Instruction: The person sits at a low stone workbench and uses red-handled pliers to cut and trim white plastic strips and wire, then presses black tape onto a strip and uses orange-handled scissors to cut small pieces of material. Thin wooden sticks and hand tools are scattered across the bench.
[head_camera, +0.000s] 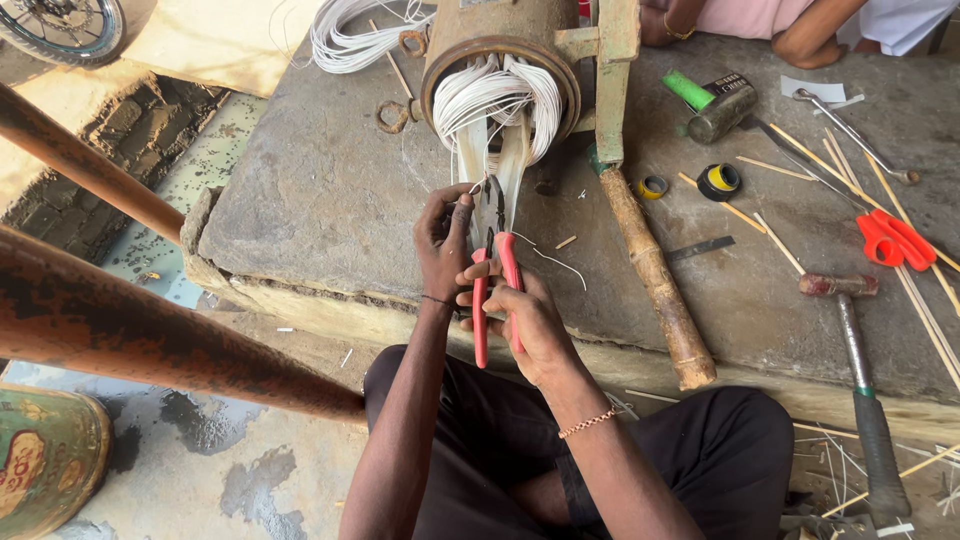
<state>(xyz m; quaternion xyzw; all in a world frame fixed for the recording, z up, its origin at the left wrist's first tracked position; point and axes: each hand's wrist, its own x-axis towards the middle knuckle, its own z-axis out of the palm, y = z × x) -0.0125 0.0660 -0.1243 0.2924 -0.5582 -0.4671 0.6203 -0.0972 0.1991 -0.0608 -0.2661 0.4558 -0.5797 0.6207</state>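
A rusty motor housing (500, 45) lies on a stone slab (330, 190), with white wire coils (495, 100) spilling out of its open end. My right hand (525, 315) grips red-handled pliers (492, 270), their jaws up at the hanging white wires. My left hand (445, 235) pinches those wires just beside the plier jaws. Short clipped wire bits (560, 262) lie on the slab to the right of the pliers.
To the right lie a bamboo stick (660, 280), a hammer (860, 380), red scissors (893, 238), tape rolls (720, 180), thin sticks (900, 215) and a green-handled mallet (710, 105). Two rusty pipes (120, 320) cross at left. Another person's arms (800, 30) rest at the top right.
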